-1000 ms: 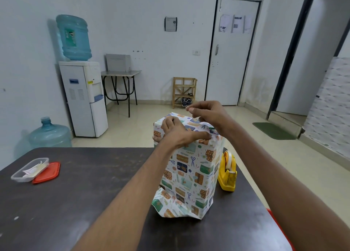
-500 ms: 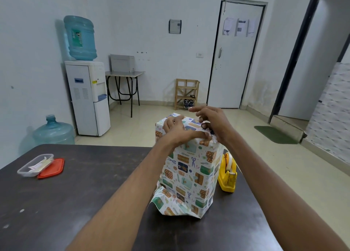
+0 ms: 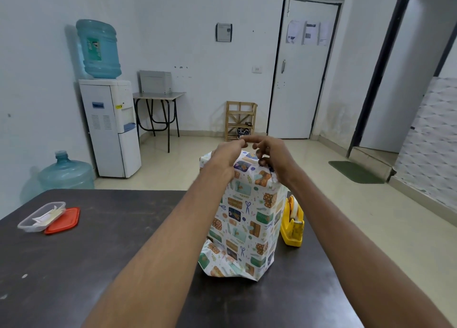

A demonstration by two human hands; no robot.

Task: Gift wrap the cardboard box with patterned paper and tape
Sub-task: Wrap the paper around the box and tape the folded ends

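White walls; pale tiled floor [image 3: 309, 179]; water dispenser [image 3: 110, 127], small table [image 3: 158, 96], wooden rack [image 3: 241, 120], closed door [image 3: 304, 70].

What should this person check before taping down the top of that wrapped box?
1. The wrapped box stands upright on the dark table: ok.
2. The yellow tape dispenser is close by, just right of the box: ok.
3. The top fold lies flat under the left hand and right hand: cannot tell, because the hands hide it.
4. A cut piece of tape is ready in the fingers: cannot tell, too small to see.
5. The bottom paper edge is folded shut: not ok, because it flares loose onto the table.
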